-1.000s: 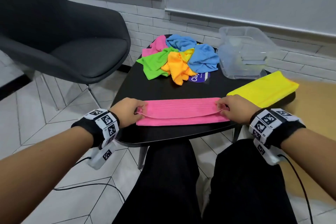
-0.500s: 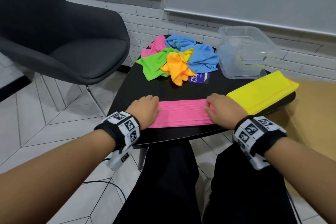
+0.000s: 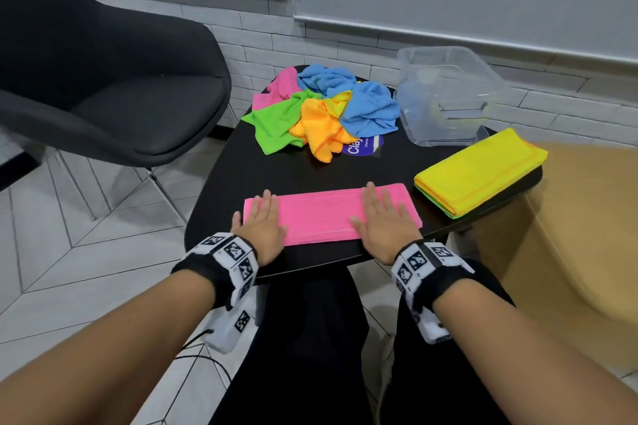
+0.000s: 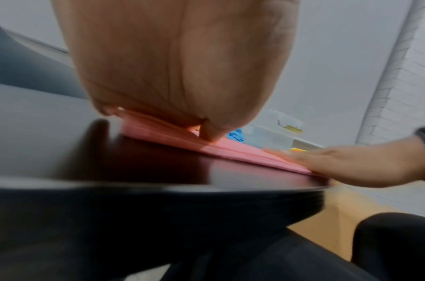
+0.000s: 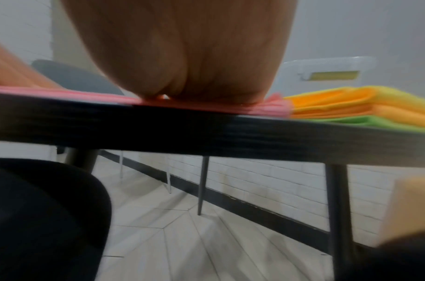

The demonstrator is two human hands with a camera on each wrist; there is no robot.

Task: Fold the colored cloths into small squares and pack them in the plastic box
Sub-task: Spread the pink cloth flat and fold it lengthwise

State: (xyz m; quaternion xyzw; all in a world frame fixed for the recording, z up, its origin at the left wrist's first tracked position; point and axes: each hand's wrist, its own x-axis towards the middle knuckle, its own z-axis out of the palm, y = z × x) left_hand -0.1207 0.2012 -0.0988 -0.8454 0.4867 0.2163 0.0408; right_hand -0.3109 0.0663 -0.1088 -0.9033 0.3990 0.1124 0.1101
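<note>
The black bench [image 3: 262,162] carried everything. At its far right the clear plastic box [image 3: 445,93] stood, apparently still unpacked; a heap of unfolded cloths [image 3: 321,110] lay beside it, and a folded yellow stack [image 3: 480,169] at the right edge. The pink cloth [image 3: 324,214], folded to a long strip, was pressed flat near the front edge by the left hand [image 3: 264,221] and right hand [image 3: 383,219], fingers straight. Smoothing was judged in hand; crosswise folds into a square would be needed next.
</note>
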